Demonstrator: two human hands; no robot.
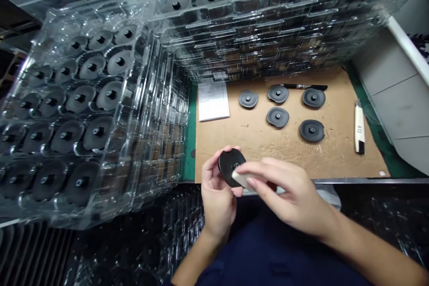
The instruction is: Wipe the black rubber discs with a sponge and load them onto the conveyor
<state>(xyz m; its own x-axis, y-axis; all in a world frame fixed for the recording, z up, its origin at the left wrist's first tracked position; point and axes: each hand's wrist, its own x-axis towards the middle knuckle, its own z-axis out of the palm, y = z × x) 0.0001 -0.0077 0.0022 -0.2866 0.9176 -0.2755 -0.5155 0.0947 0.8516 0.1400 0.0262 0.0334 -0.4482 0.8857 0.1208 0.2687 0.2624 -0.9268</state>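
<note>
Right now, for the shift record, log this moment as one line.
left hand: black disc | right hand: pale pad against disc

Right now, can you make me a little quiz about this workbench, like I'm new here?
1. Which hand grips the black disc?
2. How many black discs lie on the brown cardboard?
3. True or false: the stacked trays are empty.

Key:
1. The left hand.
2. Five.
3. False: the clear plastic trays hold black discs.
</note>
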